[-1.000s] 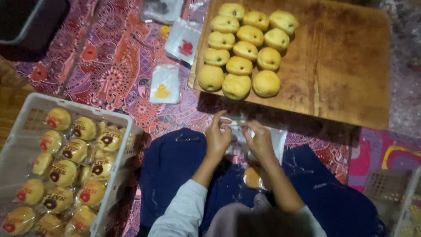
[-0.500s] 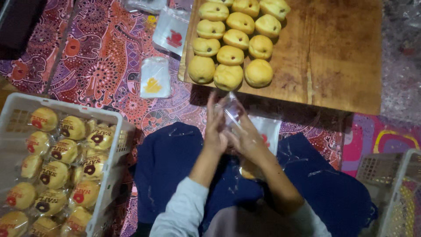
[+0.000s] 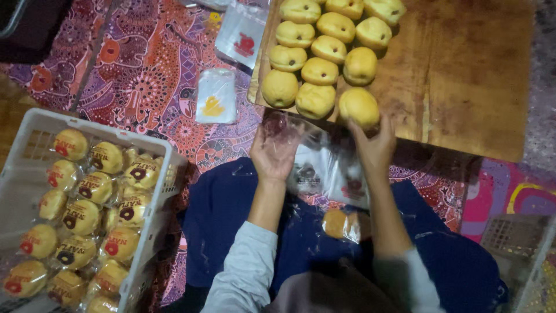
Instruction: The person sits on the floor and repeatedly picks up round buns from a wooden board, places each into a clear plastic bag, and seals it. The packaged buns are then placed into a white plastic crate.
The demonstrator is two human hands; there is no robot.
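left hand (image 3: 277,152): raised palm-up with the fingers spread inside a clear plastic bag (image 3: 295,136), grasping its film, seemingly to keep the mouth held wide.
right hand (image 3: 372,145): reaching to the near edge of the wooden board (image 3: 463,75), fingers curled on the nearest bun (image 3: 359,107); the grip looks closed around its lower side, though blur hides the fingertips.
bun in hand: at the front right corner of the cluster of unwrapped yellow buns (image 3: 324,55), just beside the open bag, so it sits close to the bag mouth.
board: lies across the floor just ahead of the knees, with the bun cluster on its left half and the right half bare.
lap: a stack of empty printed bags (image 3: 330,179) rests on the dark blue cloth, and one wrapped bun (image 3: 341,225) lies nearer the body, between the forearms.
left side: a white plastic crate (image 3: 35,130) holds many wrapped buns (image 3: 87,214), well apart from the board.
floor: two loose packets (image 3: 215,97) lie on the patterned mat (image 3: 133,69) between crate and board.
right side: part of another crate (image 3: 509,243) shows at the frame edge.
in the way: nothing between bun and bag.
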